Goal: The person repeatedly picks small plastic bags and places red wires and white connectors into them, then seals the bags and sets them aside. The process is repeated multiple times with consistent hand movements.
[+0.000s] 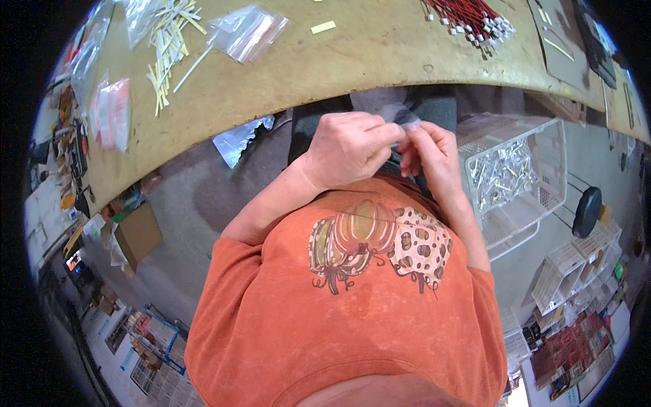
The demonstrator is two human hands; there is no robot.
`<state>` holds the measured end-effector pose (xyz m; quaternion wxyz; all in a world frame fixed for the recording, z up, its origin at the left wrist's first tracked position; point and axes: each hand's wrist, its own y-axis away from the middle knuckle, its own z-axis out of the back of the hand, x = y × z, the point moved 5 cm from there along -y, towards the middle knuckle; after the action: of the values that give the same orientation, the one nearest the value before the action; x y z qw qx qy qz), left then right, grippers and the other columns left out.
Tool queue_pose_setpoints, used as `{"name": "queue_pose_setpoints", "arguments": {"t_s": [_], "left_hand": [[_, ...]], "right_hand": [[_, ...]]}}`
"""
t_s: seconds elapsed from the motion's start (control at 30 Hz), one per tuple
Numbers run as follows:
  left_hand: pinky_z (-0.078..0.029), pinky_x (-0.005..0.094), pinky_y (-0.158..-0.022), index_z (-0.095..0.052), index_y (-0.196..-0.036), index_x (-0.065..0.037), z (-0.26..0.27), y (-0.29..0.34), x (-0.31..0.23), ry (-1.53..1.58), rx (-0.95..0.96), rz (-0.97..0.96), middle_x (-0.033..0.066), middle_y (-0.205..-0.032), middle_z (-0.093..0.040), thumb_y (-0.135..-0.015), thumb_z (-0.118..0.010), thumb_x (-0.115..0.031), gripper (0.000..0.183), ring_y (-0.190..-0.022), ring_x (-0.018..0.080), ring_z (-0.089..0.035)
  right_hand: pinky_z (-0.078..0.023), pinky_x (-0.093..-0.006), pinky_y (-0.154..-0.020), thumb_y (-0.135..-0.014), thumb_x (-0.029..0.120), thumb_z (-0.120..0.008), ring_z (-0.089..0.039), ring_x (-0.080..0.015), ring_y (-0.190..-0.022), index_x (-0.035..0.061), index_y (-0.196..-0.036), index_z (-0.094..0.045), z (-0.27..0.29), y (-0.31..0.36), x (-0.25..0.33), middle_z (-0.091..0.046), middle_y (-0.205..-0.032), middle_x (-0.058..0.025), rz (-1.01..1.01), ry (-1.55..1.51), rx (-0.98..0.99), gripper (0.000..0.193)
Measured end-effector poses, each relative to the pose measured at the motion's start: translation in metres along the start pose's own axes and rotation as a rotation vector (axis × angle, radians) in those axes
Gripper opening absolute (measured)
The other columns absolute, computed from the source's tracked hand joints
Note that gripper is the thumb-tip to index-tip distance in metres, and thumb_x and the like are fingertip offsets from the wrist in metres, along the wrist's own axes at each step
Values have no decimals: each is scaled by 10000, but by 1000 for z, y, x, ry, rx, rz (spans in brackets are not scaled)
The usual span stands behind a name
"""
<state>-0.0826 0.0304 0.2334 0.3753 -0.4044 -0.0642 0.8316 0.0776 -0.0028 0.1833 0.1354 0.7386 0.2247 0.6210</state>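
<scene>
Over my lap, just in front of the table edge, both hands meet at a small clear plastic bag (pixel 400 115). My left hand (pixel 354 150) is curled closed, thumb and fingers pinching at the bag's edge. From the other side my right hand (pixel 435 150) grips the same bag between thumb and bent fingers. The hands nearly touch, and they cover much of the bag, so its contents cannot be made out. On the table at the far right lies a bundle of red wires (pixel 468 15) with white connectors. Clear zip bags (pixel 248 32) lie in a stack at the far left.
Pale yellow and white strips (pixel 169 51) lie scattered on the table (pixel 319 71), one strip (pixel 323 27) apart. More bags with red edges (pixel 110 114) rest at its left. Right of me stands a white plastic crate (pixel 553 152) holding many filled bags. A cardboard box (pixel 137 234) sits lower left.
</scene>
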Motion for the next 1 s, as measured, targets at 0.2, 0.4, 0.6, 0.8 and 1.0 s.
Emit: {"name": "queue_pose_setpoints", "arguments": {"t_s": [0.2,0.4,0.6,0.8,1.0], "left_hand": [[-524,407,-632,-615,-831,-90,8,2,1,26,65,-48,84,-766,-596,-826,-748,-145,144,-738,294,-640],[-526,401,-638,-653,-894,-80,43,16,0,86,16,-23,74,-789,-606,-854,-754,-130,119,-723,283,-625],[-565,332,-721,-743,-1018,-92,128,33,41,-32,-201,270,71,-914,-696,-894,-746,-67,127,-809,233,-689],[-523,406,-851,-692,-998,-104,228,94,122,-729,-308,681,89,-972,-694,-897,-747,-165,130,-991,283,-653],[-523,429,-757,-639,-943,-60,212,103,107,-583,-334,732,116,-914,-684,-885,-748,-132,142,-882,309,-662]], "right_hand": [[-533,-280,-572,-987,95,-644,-654,-137,-637,19,-900,-678,10,7,21,-675,-793,-68,261,277,-278,120],[-582,-376,-770,-794,-20,-764,-700,-315,-927,15,-983,-682,-38,26,80,-709,-1025,-134,974,1051,70,208],[-569,-411,-776,-771,-46,-708,-674,-313,-965,30,-963,-673,-48,11,86,-675,-1001,-106,961,1094,192,209],[-527,-410,-733,-778,-52,-710,-631,-318,-866,28,-975,-668,-50,5,69,-636,-930,-119,846,954,233,216],[-518,-413,-711,-773,-58,-692,-613,-323,-833,28,-977,-662,-61,0,68,-615,-899,-117,876,993,195,223]]}}
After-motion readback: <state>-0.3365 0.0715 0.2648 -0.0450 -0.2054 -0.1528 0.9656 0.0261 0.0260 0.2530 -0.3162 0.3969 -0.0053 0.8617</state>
